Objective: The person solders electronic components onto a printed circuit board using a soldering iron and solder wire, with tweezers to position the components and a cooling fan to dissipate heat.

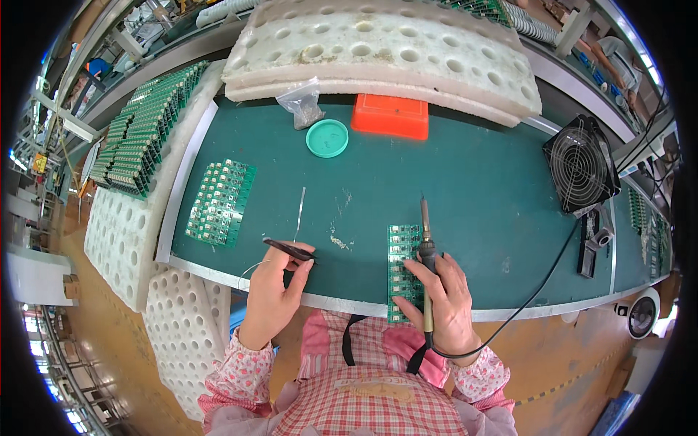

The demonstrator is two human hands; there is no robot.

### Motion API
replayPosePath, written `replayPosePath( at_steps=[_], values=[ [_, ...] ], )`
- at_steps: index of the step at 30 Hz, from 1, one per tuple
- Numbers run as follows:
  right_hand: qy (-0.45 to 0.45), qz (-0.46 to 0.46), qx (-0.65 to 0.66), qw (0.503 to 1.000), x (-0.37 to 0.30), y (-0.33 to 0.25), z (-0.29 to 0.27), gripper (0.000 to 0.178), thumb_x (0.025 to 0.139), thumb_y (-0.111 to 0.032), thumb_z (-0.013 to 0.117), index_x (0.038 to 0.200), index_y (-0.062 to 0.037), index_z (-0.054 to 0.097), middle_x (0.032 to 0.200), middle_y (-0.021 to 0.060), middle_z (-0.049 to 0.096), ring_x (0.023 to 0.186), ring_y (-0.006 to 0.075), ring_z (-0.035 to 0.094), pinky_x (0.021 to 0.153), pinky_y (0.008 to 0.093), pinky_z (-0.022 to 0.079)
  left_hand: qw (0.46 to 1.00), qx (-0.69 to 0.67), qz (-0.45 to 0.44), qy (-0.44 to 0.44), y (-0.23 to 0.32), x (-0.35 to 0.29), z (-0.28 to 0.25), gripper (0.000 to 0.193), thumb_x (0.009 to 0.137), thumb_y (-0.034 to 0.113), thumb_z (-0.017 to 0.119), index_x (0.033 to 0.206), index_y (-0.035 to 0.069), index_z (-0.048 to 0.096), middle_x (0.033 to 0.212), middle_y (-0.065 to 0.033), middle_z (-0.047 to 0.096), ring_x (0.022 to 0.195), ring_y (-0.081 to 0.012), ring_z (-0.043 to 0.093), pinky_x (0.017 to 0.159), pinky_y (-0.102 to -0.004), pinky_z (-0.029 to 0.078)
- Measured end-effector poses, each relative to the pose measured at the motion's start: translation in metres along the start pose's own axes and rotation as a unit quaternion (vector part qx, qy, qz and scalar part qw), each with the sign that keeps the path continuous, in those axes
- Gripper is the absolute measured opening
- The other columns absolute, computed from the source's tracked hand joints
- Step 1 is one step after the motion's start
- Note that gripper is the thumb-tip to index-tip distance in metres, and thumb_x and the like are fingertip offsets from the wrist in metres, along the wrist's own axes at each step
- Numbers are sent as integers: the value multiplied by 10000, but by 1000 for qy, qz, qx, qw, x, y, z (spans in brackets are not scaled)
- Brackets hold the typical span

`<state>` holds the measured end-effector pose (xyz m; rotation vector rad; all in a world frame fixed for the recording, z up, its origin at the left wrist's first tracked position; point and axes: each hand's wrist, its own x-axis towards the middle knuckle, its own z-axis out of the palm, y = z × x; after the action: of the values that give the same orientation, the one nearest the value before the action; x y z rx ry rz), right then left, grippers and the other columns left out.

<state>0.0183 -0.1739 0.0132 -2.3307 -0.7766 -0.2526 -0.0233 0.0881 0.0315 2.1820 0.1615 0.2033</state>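
Observation:
My left hand [275,296] is closed around black tweezers [285,248] that point left, above the green mat [465,174]. A thin pale wire [249,272] trails from beside these fingers. My right hand [447,301] grips a soldering iron [427,256], its tip pointing away from me. Under that hand lies a narrow green circuit board panel [397,272] with a row of white parts, and the fingertips touch it. A second panel of circuit boards [220,203] lies to the left. Between the hands and the far side, a thin silver strip [300,209] rests on the mat.
At the back stand a turquoise round lid [327,139], a plastic bag [301,105], an orange-red box [390,116] and white foam with holes [378,54]. Stacked circuit boards [142,134] fill the left foam. A black fan [582,163] stands right; the iron's cable [534,294] curves there.

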Motion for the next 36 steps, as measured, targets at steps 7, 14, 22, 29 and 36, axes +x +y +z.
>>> replayPosePath(
  at_steps=[7, 14, 22, 29, 36],
  values=[
    [-34, 4, 38, 999, 9, 3, 1, 638, 720, -181, 842, 1304, -108, 596, 1137, 201, 591, 1026, 360, 610, 1033, 542, 447, 995, 38, 89, -17, -1, 6, 21, 149, 881, -29, 663, 1026, 3, 656, 981, -109, 683, 826, -192, 683, 738, -293, 529],
    [-17, 10, 47, 999, 7, 4, 2, 616, 712, -173, 851, 1278, -102, 618, 1102, 192, 606, 1010, 350, 620, 1030, 553, 449, 995, -2, 103, -19, -12, 18, 31, 169, 858, -84, 652, 1005, 0, 659, 990, -109, 697, 826, -166, 687, 749, -272, 542],
    [-22, 17, 50, 998, 9, 4, 3, 623, 699, -164, 861, 1272, -104, 623, 1109, 169, 611, 966, 313, 631, 1021, 556, 457, 992, 2, 124, -33, -15, 22, 29, 228, 804, -103, 669, 1000, 12, 657, 995, -111, 704, 868, -211, 685, 764, -296, 540],
    [-24, 18, 45, 999, 9, 3, 3, 633, 696, -176, 866, 1275, -110, 620, 1115, 166, 612, 979, 310, 628, 1018, 555, 461, 991, 4, 128, -36, -15, 21, 28, 238, 791, -108, 671, 994, 15, 658, 989, -114, 704, 887, -226, 682, 778, -306, 536],
    [-22, 14, 47, 999, 8, 3, 4, 639, 700, -177, 865, 1282, -107, 612, 1109, 166, 614, 1003, 315, 622, 1018, 555, 462, 992, 8, 124, -31, -13, 21, 27, 210, 797, -99, 677, 979, 5, 665, 982, -122, 705, 870, -233, 684, 772, -308, 535]
  ],
)
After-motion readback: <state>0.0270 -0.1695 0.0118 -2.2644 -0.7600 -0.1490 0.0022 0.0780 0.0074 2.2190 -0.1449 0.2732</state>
